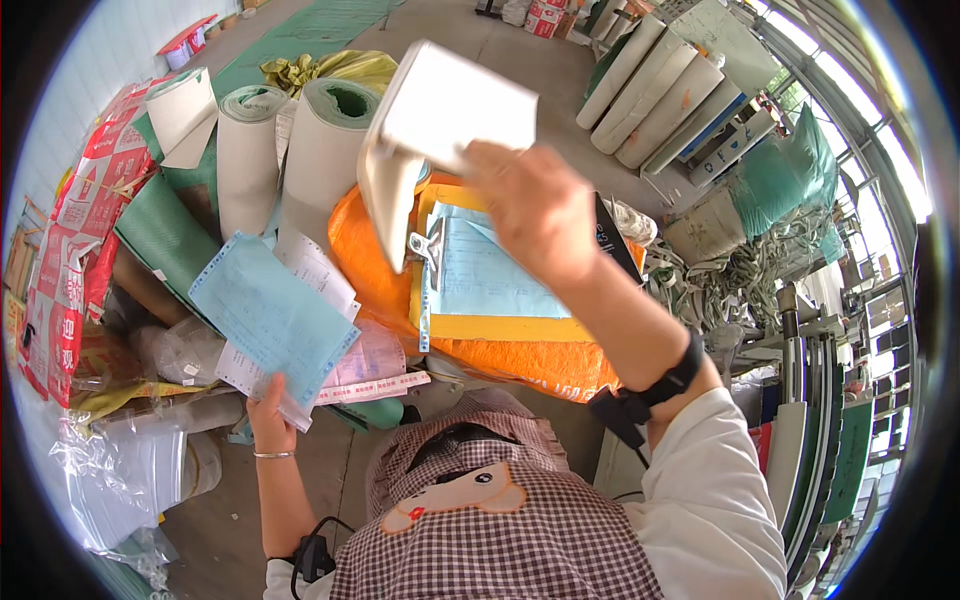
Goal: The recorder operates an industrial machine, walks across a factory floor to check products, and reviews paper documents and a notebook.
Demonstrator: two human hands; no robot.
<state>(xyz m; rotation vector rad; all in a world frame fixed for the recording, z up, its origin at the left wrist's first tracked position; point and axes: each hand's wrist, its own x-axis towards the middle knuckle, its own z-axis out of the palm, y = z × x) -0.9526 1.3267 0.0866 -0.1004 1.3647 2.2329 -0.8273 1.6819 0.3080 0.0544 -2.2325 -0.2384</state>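
Note:
Between the thumb and fingers of my left hand (270, 415) are printed forms: a blue sheet (270, 305) with punched edges lies over white and pink sheets (375, 355). My right hand (530, 205), blurred by motion, grips the edge of a white, open-looking booklet (465, 95), raised and tilted. Below it, a yellow folder-like board (500, 328) carries blue sheets (485, 270). A metal bulldog clip (430, 250) sits at their left edge. The board rests on an orange woven sack (350, 230). A flat black item (617, 240) lies partly hidden behind my right forearm.
Pale and green rolls (250, 160) stand at the left, beside red-and-white printed wrapping (70, 300). More thick rolls (640, 90) lean at the far right. Tangled strips (730, 290) and a green wrapped bundle (790, 180) lie right. Clear plastic-wrapped material (120, 480) is lower left.

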